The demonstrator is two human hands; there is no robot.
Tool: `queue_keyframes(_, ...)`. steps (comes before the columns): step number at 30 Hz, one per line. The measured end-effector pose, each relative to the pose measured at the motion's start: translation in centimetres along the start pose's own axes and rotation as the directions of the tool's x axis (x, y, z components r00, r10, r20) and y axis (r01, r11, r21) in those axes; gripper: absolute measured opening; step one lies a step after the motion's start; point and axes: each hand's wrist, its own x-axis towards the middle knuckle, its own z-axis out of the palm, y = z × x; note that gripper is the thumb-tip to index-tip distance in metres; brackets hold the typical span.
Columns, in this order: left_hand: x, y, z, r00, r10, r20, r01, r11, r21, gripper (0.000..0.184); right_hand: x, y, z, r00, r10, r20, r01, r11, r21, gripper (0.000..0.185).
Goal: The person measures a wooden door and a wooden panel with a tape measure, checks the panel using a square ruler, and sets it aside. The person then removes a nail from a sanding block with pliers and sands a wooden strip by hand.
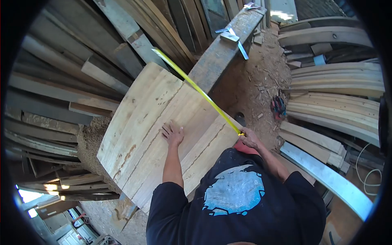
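Observation:
A wide panel of joined pale boards [151,110] with dark glue lines lies in front of me. My left hand [173,134] rests flat on its middle, fingers spread and holding nothing. At the panel's right edge, my right hand [250,140] is closed around the near end of a tape measure [196,87]. Its yellow blade is pulled out and runs diagonally over the panel, the far tip sticking out past the far edge. Something reddish [246,148] shows under the right hand; I cannot tell whether it is the tape's case.
A thick beam [216,55] extends away behind the panel, with metal squares [232,37] on it. Planks [61,87] lean at the left; curved boards [335,110] are stacked at the right. A power tool [278,107] sits on the floor among wood shavings [259,92].

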Motion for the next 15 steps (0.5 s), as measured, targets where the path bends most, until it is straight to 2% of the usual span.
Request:
queue_keyframes(5, -4.6, -0.5, 3.5, 0.995, 0.001, -0.102, -0.002, 1.000, -0.014, 0.084, -0.3, -0.1, -2.2, 0.974, 0.222, 0.048, -0.227, 0.963, 0.144, 0.027)
queue_keyframes(8, -7.0, 0.2, 4.2, 0.994, -0.031, -0.105, 0.026, 0.998, -0.049, 0.083, -0.5, 1.3, -3.4, 0.957, 0.286, 0.052, -0.291, 0.947, 0.137, 0.028)
queue_keyframes(11, -7.4, 0.4, 4.6, 0.991, -0.037, -0.125, 0.026, 0.996, -0.083, 0.083, -0.6, 1.7, -4.7, 0.929, 0.364, 0.068, -0.369, 0.925, 0.090, 0.031)
queue_keyframes(14, -7.2, 0.7, 4.5, 0.993, -0.064, -0.102, 0.054, 0.993, -0.104, 0.083, -0.4, 1.3, -6.1, 0.891, 0.426, 0.159, -0.415, 0.904, -0.097, 0.039)
queue_keyframes(15, -7.2, 0.8, 4.6, 0.992, -0.064, -0.105, 0.053, 0.993, -0.108, 0.083, -0.5, 1.2, -6.2, 0.908, 0.403, 0.116, -0.399, 0.915, -0.059, 0.040)
